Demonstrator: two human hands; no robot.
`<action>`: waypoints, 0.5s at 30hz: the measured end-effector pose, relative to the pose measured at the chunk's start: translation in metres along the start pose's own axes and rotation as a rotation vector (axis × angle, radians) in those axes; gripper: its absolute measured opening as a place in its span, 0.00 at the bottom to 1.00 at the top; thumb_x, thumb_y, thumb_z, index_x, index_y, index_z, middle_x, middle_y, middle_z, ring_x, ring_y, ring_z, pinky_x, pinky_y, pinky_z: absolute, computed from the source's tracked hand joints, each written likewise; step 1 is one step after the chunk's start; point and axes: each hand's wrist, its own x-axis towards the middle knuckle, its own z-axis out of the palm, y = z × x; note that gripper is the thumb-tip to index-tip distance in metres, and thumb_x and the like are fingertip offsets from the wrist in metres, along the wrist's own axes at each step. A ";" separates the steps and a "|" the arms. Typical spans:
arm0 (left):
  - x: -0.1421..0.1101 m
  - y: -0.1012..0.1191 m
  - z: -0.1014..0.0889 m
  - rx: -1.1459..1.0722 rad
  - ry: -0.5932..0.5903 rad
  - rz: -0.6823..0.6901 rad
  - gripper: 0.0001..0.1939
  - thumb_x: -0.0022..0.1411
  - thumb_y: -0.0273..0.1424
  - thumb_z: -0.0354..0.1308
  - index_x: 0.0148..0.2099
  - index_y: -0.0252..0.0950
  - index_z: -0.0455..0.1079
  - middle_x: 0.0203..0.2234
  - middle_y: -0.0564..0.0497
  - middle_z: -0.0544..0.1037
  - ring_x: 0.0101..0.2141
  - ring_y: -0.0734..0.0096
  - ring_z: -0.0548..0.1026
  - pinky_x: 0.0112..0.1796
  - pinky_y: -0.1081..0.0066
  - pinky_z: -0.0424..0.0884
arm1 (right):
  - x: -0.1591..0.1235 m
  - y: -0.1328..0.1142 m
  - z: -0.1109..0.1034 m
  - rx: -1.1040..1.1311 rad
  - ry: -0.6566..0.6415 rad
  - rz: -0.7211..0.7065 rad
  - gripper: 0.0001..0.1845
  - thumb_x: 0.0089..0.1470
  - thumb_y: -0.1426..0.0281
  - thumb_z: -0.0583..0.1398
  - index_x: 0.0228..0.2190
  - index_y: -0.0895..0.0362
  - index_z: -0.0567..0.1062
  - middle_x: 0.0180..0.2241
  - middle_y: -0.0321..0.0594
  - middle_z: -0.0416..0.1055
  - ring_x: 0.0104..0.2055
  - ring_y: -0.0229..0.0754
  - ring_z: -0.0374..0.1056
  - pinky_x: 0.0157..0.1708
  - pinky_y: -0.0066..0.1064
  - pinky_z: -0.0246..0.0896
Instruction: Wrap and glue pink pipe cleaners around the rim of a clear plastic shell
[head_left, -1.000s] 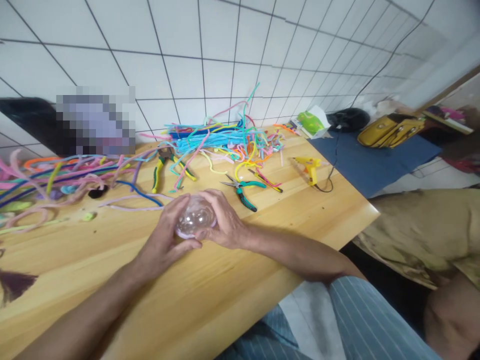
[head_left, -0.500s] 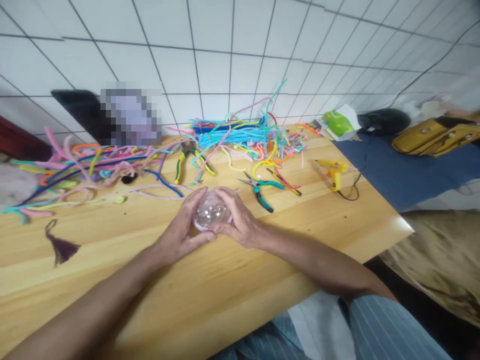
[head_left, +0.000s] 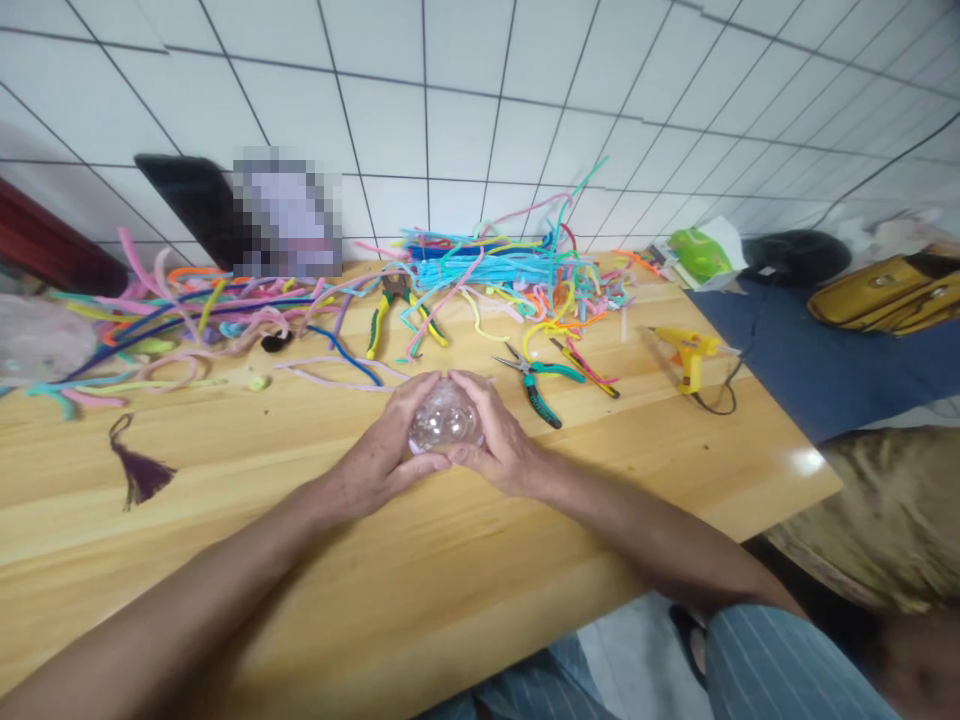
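Note:
Between my two hands is a clear plastic ball [head_left: 444,415] with a pale lilac band showing along its lower edge. My left hand [head_left: 390,440] curves round its left side, thumb along the near edge. My right hand [head_left: 499,435] wraps the right side, and the two thumbs nearly meet in front. Whether the ball rests on the table cannot be told. Just beyond lie needle-nose pliers [head_left: 536,385] with teal handles, a yellow-and-black cutter-like tool [head_left: 589,370], and larger green-and-yellow pliers [head_left: 397,310]. A lilac pipe cleaner [head_left: 330,375] lies behind my left hand.
Heaps of coloured pipe cleaners [head_left: 472,270] line the tiled wall. A yellow glue gun [head_left: 690,355] with a cord sits at the right, a purple tassel [head_left: 142,475] at the left. A black phone-like slab [head_left: 187,205] leans on the wall. A yellow bag [head_left: 885,290] lies beyond the table.
The view has swung left, so everything sits further right and the tassel shows fully. Both hands keep their hold on the clear ball, with the thumbs now closer together.

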 end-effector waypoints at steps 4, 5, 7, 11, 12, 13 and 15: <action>-0.003 0.002 -0.001 0.044 0.086 -0.009 0.44 0.75 0.56 0.54 0.82 0.47 0.43 0.74 0.34 0.58 0.74 0.37 0.59 0.70 0.35 0.62 | 0.000 0.004 0.004 -0.031 -0.001 0.003 0.50 0.69 0.40 0.55 0.75 0.58 0.50 0.73 0.63 0.59 0.76 0.60 0.57 0.74 0.59 0.56; -0.003 0.002 0.000 0.057 0.131 -0.011 0.45 0.74 0.58 0.54 0.82 0.48 0.43 0.75 0.34 0.57 0.74 0.36 0.57 0.70 0.35 0.61 | 0.000 0.005 0.005 -0.034 0.004 -0.004 0.49 0.70 0.41 0.55 0.75 0.58 0.50 0.73 0.62 0.59 0.76 0.59 0.57 0.74 0.58 0.56; -0.003 0.000 0.002 0.069 0.152 -0.001 0.41 0.76 0.56 0.51 0.82 0.49 0.45 0.74 0.36 0.59 0.73 0.38 0.60 0.70 0.37 0.63 | 0.000 0.007 0.007 -0.034 0.021 -0.027 0.48 0.71 0.42 0.56 0.76 0.58 0.49 0.72 0.62 0.60 0.76 0.58 0.57 0.74 0.57 0.57; -0.002 -0.004 0.006 0.032 0.102 0.019 0.38 0.78 0.53 0.49 0.82 0.49 0.45 0.73 0.36 0.64 0.70 0.40 0.66 0.68 0.41 0.67 | -0.002 0.008 0.009 -0.066 0.019 -0.020 0.52 0.68 0.45 0.61 0.77 0.56 0.46 0.74 0.61 0.59 0.77 0.59 0.56 0.74 0.58 0.56; -0.003 -0.004 0.006 0.033 0.088 0.008 0.39 0.78 0.53 0.50 0.82 0.49 0.44 0.73 0.36 0.63 0.70 0.39 0.65 0.68 0.41 0.67 | -0.002 0.007 0.009 -0.084 0.018 -0.015 0.55 0.66 0.44 0.63 0.77 0.56 0.45 0.74 0.62 0.58 0.77 0.60 0.55 0.75 0.59 0.55; -0.004 -0.004 0.005 0.036 0.075 0.000 0.39 0.78 0.52 0.50 0.82 0.49 0.43 0.73 0.35 0.62 0.71 0.39 0.65 0.68 0.41 0.66 | -0.002 0.007 0.009 -0.098 0.017 -0.019 0.58 0.64 0.44 0.65 0.78 0.56 0.43 0.74 0.62 0.57 0.78 0.61 0.55 0.75 0.60 0.54; -0.005 -0.003 0.004 0.043 0.059 -0.012 0.39 0.79 0.51 0.51 0.82 0.50 0.42 0.74 0.35 0.60 0.72 0.39 0.63 0.69 0.41 0.65 | -0.003 0.007 0.010 -0.104 0.018 -0.043 0.60 0.63 0.44 0.66 0.78 0.56 0.42 0.75 0.63 0.56 0.78 0.61 0.54 0.75 0.60 0.54</action>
